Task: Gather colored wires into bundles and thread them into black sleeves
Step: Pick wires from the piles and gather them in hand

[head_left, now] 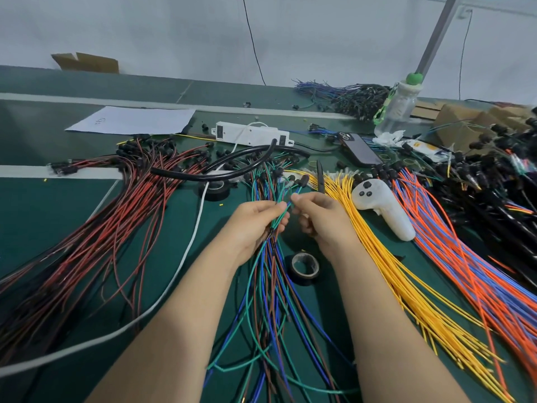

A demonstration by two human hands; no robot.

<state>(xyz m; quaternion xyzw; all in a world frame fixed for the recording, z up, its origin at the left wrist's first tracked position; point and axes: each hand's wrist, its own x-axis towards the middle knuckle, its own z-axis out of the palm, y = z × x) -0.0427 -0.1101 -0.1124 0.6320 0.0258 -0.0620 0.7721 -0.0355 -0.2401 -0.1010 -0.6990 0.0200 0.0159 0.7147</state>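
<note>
Green, blue and brown wires (277, 222) sit bunched in my left hand (255, 221), fist closed round them above the middle of the green table (43, 216), while my right hand (318, 212) pinches one green strand. Near right lies a tape roll (305, 267); yellow wires (386, 257) fan further right, red wires (96, 234) left.

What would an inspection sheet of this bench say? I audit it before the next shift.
Surface: green mat-covered table, mostly covered.
Job's things: thin green, blue and brown wires fanned at centre; curved black sleeve tubing.
Clutter: black tape roll, white plastic controller, dark smartphone, clear water bottle.
Grippers: left hand and right hand both pinch the wires.
Cables: white cord crosses the red and black wire pile.
Surroundings: white wall.
</note>
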